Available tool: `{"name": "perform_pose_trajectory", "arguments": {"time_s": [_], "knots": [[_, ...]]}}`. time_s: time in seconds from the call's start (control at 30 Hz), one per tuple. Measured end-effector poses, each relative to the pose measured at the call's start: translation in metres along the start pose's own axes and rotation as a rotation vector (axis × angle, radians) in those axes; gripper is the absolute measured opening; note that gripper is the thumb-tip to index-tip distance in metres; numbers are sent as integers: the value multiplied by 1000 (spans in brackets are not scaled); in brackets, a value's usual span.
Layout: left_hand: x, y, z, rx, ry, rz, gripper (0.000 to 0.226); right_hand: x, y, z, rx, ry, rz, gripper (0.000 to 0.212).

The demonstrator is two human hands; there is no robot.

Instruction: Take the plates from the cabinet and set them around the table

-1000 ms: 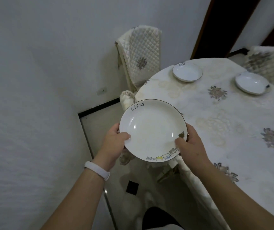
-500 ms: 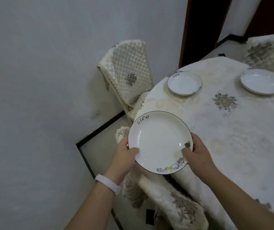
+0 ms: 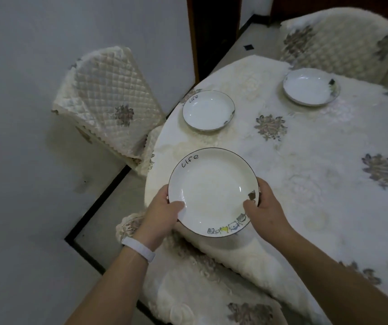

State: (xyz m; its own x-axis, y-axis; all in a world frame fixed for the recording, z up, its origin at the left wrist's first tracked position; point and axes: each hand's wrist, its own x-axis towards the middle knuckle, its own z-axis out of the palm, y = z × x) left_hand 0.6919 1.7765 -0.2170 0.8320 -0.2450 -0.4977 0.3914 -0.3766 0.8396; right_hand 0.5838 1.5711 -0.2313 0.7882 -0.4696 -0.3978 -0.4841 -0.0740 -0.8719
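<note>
Both hands grip one white plate (image 3: 211,191) by its near rim, the left hand (image 3: 165,211) and the right hand (image 3: 264,208) each clamped on with a thumb over the lip, holding it over the near edge of the table (image 3: 329,184). Lower it level, fully inside the edge, spaced evenly from the nearest set plate (image 3: 208,110).

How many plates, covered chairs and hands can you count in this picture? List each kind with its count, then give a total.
Plates: 3 (held plate, near plate on table, far plate)
Covered chairs: 3 ()
Hands: 2 (left hand, right hand)
Total: 8
</note>
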Motion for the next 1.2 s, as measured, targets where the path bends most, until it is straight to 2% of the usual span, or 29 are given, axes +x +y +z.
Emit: {"name": "perform_pose_trajectory", "arguments": {"time_s": [0.1,0.57,0.87,1.07,1.2], "knots": [[24,-2,16,103,-83,0,33,4,19,-7,18,64,67,55],[105,-49,61,434,-373,-52,38,12,102,20,-32,274,390,58],[111,-57,57,604,-380,65,35,15,110,30,-63,313,391,56],[107,-46,52,551,-330,90,36,10,107,23,-58,294,388,54],[109,-37,41,531,-274,119,40,0,104,13,-74,397,338,59]]}}
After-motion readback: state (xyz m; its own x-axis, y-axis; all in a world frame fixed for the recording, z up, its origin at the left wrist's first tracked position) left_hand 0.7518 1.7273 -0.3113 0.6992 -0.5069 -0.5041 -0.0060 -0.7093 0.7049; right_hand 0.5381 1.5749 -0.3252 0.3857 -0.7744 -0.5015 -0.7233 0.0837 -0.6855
